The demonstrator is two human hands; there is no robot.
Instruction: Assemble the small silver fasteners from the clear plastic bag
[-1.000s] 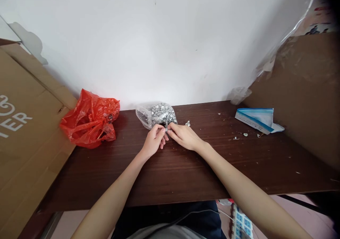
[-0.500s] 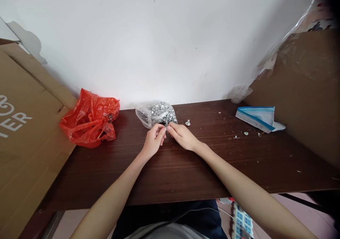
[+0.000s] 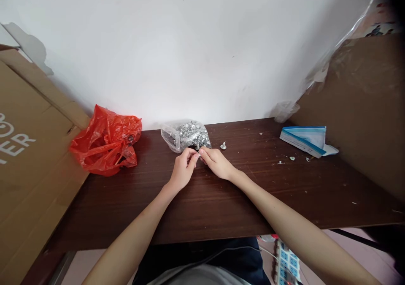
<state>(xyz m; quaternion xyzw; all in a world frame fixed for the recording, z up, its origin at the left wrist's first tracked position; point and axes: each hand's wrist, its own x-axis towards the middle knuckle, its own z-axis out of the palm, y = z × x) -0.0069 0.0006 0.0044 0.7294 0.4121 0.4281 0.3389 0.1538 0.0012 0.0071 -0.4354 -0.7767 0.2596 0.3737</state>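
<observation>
My left hand (image 3: 184, 169) and my right hand (image 3: 217, 162) meet fingertip to fingertip over the dark wooden table (image 3: 221, 200), both pinched on a small metal part (image 3: 198, 152) held between them. Just behind the fingers lies a clear plastic bag of small silver metal parts (image 3: 186, 134). One loose silver screw (image 3: 223, 146) stands on the table a little to the right of my right hand.
A crumpled red plastic bag (image 3: 107, 141) lies at the left against the wall. A cardboard box (image 3: 28, 150) leans at the far left. A blue and white packet (image 3: 308, 140) and small scraps lie at the right, next to a brown board (image 3: 363, 107).
Both hands stay pinched together in front of the clear bag; the fingers have shifted only slightly around the small part.
</observation>
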